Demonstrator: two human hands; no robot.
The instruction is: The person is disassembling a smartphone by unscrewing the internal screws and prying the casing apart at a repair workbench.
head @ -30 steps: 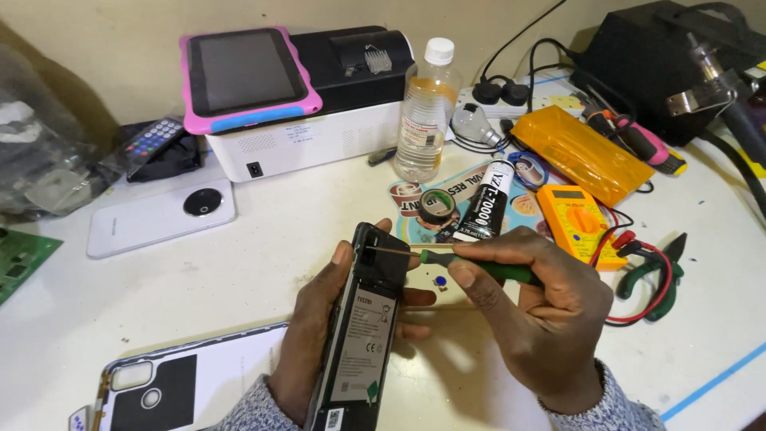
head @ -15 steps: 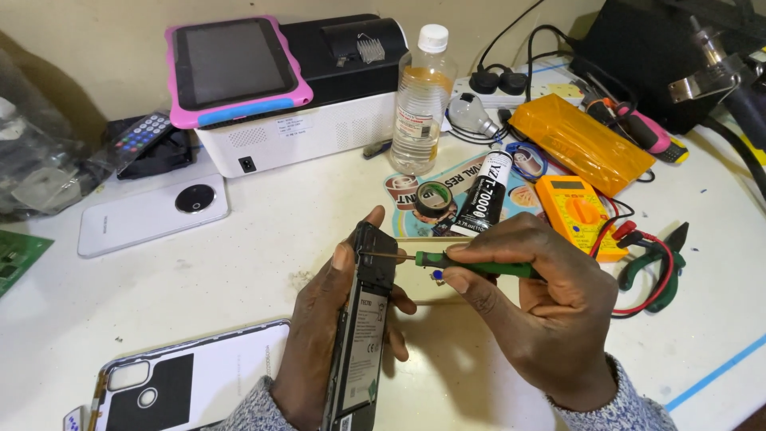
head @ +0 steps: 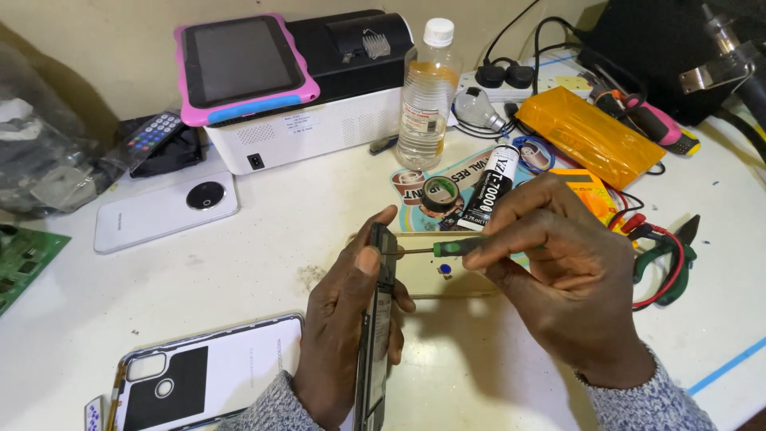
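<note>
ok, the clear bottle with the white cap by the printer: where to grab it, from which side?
Grip the clear bottle around its mid body, below the white cap. It stands upright and the round wall suits a wrap. Come from the front: the printer crowds its left, and a bulb and cables lie close on its right.
</note>
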